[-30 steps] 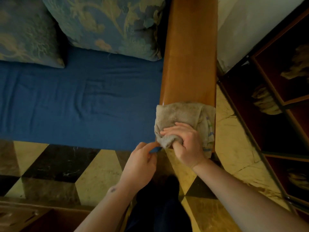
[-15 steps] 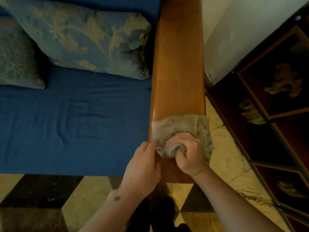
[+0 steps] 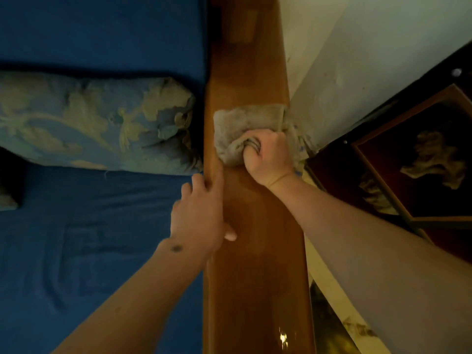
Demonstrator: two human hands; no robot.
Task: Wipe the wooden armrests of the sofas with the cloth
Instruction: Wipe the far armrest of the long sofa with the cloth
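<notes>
Left hand (image 3: 201,213) relaxed, holding nothing, fingers and thumb resting on the inner edge of the wooden armrest (image 3: 255,264). Just beyond it, right hand (image 3: 268,154) clenched around a bunched cloth (image 3: 237,126), pressed on the armrest top. Left of both: blue seat (image 3: 89,238), patterned cushion (image 3: 97,123).

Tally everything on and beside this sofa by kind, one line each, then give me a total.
Hands: 2, left hand resting on the armrest's inner edge, right hand gripping the cloth
Cloth: 1
Wooden armrest: 1
Patterned cushions: 2, one whole, one only a corner at the left edge
Blue seat cover: 1
Framed pictures: 1
Total: 8
</notes>
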